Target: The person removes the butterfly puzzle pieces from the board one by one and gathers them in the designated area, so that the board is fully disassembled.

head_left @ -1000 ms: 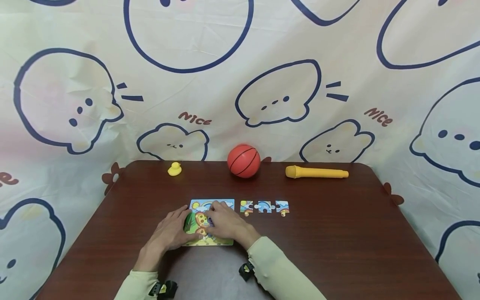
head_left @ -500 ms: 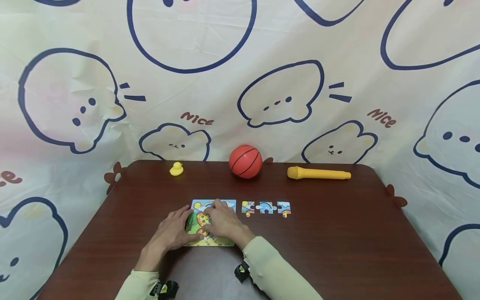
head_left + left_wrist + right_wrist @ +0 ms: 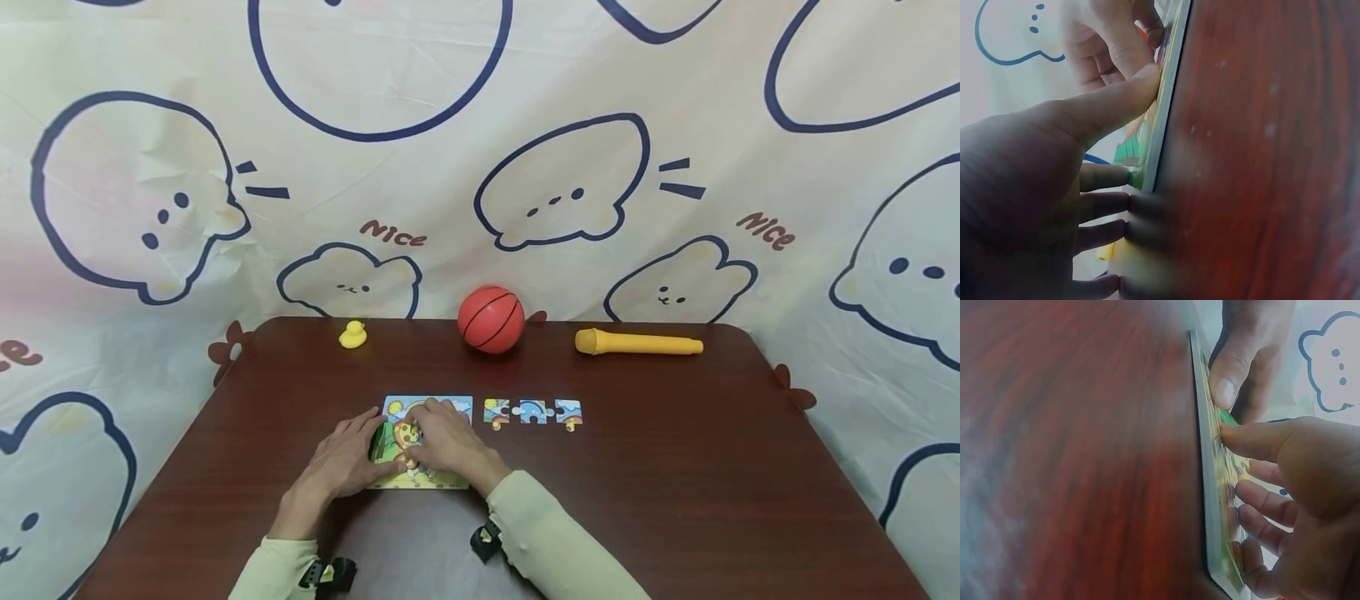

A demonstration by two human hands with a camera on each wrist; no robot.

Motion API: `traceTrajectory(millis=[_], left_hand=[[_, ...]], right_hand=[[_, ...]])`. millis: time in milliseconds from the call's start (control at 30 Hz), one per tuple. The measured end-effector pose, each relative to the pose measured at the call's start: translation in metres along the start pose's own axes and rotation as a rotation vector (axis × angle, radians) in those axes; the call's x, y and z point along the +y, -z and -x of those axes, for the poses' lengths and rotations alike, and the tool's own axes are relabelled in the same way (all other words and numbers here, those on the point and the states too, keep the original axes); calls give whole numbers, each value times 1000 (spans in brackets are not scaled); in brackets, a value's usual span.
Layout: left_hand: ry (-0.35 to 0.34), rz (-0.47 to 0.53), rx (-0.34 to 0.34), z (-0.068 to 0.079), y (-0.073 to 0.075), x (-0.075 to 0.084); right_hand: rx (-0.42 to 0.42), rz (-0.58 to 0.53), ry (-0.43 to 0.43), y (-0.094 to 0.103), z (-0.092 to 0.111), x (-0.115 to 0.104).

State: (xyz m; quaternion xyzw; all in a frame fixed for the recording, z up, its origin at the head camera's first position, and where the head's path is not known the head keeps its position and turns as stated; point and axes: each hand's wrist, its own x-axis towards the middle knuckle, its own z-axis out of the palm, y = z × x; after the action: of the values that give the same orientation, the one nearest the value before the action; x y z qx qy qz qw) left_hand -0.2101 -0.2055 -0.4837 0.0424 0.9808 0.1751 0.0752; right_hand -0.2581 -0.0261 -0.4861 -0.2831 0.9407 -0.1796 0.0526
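A cartoon jigsaw puzzle board (image 3: 454,482) lies flat on the brown table. My left hand (image 3: 335,464) is at its left side, fingers spread along the edge and thumb resting on the lower picture. Beside the left index fingertip, a green piece (image 3: 1126,152) stands tilted up from the board in the left wrist view. My right hand (image 3: 454,446) is over the board's right part, thumb and bent fingertips touching the picture, with a gap between thumb and index finger. Its palm hides much of the board. Three loose puzzle pieces (image 3: 533,412) lie in a row to the right.
Along the table's (image 3: 675,467) back edge stand a yellow rubber duck (image 3: 352,335), a small red basketball (image 3: 491,320) and a yellow toy microphone (image 3: 638,342). A printed cloth (image 3: 442,192) hangs behind the table.
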Motion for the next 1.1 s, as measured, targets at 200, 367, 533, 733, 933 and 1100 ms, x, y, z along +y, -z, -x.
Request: traceTrajectory(millis=[200,367,533,733,933,1100], left_hand=[[-7,6,3,0,1,-1],[-7,16,-2,0,1,-1],[2,22,2,-1,1,-1],[8,27,0,-1,1,-1],[3,20,3,-2,1,-1],[-7,19,8,-2,2,-1]], right_hand=[[57,-77,22,-1,-1,3],[77,-168,16,-2,-2,4],[73,-209,55,-1,-1,4],[69,-233,70,0,2,5],[118,-175,145,-3,1,7],[107,-174,204,-1,3,6]])
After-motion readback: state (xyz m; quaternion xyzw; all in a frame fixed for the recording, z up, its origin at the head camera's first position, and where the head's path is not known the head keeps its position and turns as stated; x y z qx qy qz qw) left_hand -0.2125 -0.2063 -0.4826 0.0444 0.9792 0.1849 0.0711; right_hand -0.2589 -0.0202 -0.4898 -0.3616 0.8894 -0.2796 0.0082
